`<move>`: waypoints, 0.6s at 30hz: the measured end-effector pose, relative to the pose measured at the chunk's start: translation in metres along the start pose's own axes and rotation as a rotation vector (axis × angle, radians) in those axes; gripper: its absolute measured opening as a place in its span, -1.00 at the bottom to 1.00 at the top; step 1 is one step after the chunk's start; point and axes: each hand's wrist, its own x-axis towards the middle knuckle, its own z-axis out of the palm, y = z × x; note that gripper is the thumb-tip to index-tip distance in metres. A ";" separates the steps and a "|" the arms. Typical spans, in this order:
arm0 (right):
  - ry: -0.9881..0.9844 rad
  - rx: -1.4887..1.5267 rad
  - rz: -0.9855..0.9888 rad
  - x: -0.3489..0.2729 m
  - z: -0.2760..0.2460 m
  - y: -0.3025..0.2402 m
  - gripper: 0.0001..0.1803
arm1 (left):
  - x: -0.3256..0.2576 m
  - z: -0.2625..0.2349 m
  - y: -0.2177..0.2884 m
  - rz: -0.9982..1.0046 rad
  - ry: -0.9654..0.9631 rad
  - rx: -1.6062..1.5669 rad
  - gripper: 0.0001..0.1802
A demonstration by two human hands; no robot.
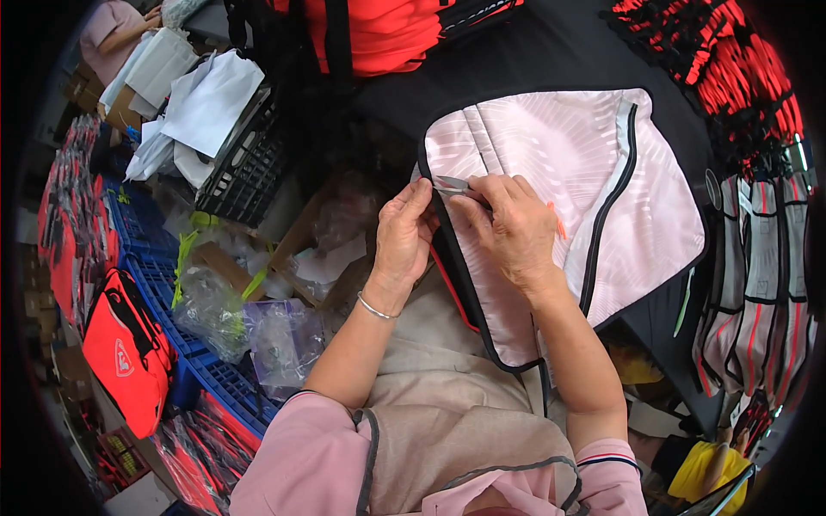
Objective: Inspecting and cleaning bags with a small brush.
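Observation:
A pale pink patterned fabric bag piece [551,138] with black binding and a black zipper [613,206] lies over the dark table edge and toward my lap. At its left edge, my left hand [401,241] is closed, pinching the black binding between thumb and fingers. My right hand [514,225] rests over the pink fabric, closed around small metal thread snips [451,184]. The blades point left at the binding, just beside my left fingertips. Something orange [557,222] shows by my right hand. A red strip [454,284] shows beneath the bag piece's left edge.
Red and black bags [379,34] stand at the back. Red straps [740,69] and grey straps [761,241] hang at right. At left are a black crate [245,168] with papers, blue plastic crates [206,365], a red bag [129,357] and plastic wrap [211,310].

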 end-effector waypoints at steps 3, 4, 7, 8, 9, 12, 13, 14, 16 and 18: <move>0.032 -0.085 -0.093 0.001 0.004 0.003 -0.77 | 0.000 -0.001 0.000 -0.037 0.003 -0.054 -0.80; 0.030 -0.084 -0.095 0.002 0.005 0.002 -0.77 | 0.000 -0.004 -0.001 -0.052 -0.004 -0.078 -0.80; 0.032 -0.151 -0.146 0.002 0.005 0.002 -0.78 | 0.003 -0.010 -0.004 -0.068 -0.018 -0.125 -0.81; 0.038 -0.165 -0.154 0.002 0.005 0.002 -0.78 | 0.003 -0.011 -0.005 -0.072 -0.026 -0.147 -0.81; 0.043 -0.179 -0.163 0.002 0.005 0.003 -0.78 | 0.003 -0.011 -0.006 -0.072 -0.024 -0.148 -0.81; 0.056 -0.202 -0.189 0.004 0.006 0.002 -0.78 | 0.004 -0.008 -0.005 -0.083 -0.007 -0.170 -0.81; 0.057 -0.202 -0.190 0.004 0.006 0.002 -0.78 | 0.005 -0.012 -0.007 -0.095 -0.052 -0.216 -0.80; 0.074 -0.212 -0.203 0.004 0.006 0.001 -0.78 | 0.006 -0.015 -0.008 -0.107 -0.097 -0.261 -0.78; 0.089 -0.221 -0.215 0.004 0.006 0.001 -0.78 | 0.007 -0.018 -0.010 -0.111 -0.108 -0.272 -0.77; 0.105 -0.237 -0.249 0.005 0.007 0.003 -0.79 | 0.008 -0.018 -0.012 -0.116 -0.118 -0.283 -0.76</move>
